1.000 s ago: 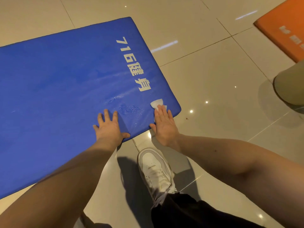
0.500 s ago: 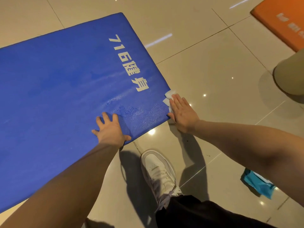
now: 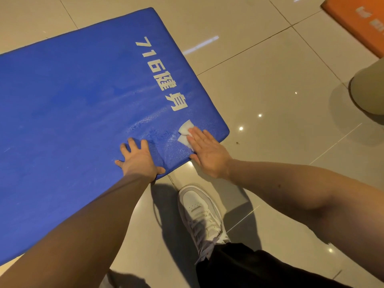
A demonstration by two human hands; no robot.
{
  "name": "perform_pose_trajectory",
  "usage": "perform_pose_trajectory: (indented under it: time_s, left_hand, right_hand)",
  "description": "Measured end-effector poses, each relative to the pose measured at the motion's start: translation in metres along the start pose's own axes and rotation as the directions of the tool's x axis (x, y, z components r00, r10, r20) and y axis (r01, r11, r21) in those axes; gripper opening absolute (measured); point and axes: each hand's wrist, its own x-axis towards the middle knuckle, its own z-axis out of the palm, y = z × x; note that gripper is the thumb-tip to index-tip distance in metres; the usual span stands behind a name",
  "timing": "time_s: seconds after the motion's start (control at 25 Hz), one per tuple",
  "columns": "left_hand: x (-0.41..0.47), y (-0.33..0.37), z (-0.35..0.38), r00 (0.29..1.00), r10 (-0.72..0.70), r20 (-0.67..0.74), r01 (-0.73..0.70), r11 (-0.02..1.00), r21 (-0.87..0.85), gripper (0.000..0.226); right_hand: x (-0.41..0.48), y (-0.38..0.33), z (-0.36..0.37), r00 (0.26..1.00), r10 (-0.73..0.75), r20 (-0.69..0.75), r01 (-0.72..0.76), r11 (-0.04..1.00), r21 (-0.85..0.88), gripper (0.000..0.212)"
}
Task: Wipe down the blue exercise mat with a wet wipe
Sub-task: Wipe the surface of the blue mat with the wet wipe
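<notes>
Two hands on blue mat (image 3: pixel 72 104) | left hand (image 3: pixel 138 159) flat, fingers spread, steadying it | right hand (image 3: pixel 205 150) flat, pressing wet wipe (image 3: pixel 185 133) at near corner

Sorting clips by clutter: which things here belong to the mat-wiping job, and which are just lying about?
Job in hand:
blue exercise mat
wet wipe, pressed flat under the right hand
left hand, resting on the mat

Lying about:
orange mat, top right corner
grey rounded object at the right edge, unidentifiable
</notes>
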Motion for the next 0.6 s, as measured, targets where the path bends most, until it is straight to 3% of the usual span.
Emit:
perform_pose_trajectory:
  time_s: [0.16,0.24,0.32,0.4,0.48,0.6]
  left_hand:
    - [-0.001,-0.002,0.002,1.000,0.016,-0.024,-0.016,1.000,-0.008,0.113]
    - [-0.001,-0.001,0.002,1.000,0.016,-0.024,-0.017,1.000,-0.013,0.112]
    - [-0.001,-0.001,0.001,1.000,0.010,-0.019,-0.010,1.000,-0.005,0.112]
    - [0.000,0.001,0.001,1.000,0.006,-0.014,-0.006,1.000,-0.002,0.111]
    - [0.000,0.002,0.001,1.000,-0.003,-0.016,0.003,1.000,-0.004,0.110]
    - [0.001,0.001,0.000,1.000,-0.018,0.000,0.018,1.000,0.002,0.111]
  right_hand:
    - [0.011,0.040,-0.014,0.969,0.246,0.007,-0.245,0.968,-0.043,0.071]
    - [0.019,0.035,-0.016,0.915,0.403,-0.001,-0.402,0.913,0.061,0.068]
    - [0.027,0.015,-0.013,0.880,0.474,0.008,-0.469,0.869,0.158,0.067]
    - [0.028,-0.018,-0.005,0.932,0.362,-0.026,-0.354,0.924,0.146,0.065]
    - [0.023,-0.047,0.004,0.990,0.142,0.014,-0.143,0.989,0.044,0.064]
    - [0.022,-0.044,0.005,0.998,-0.028,0.056,0.031,0.999,-0.038,0.065]
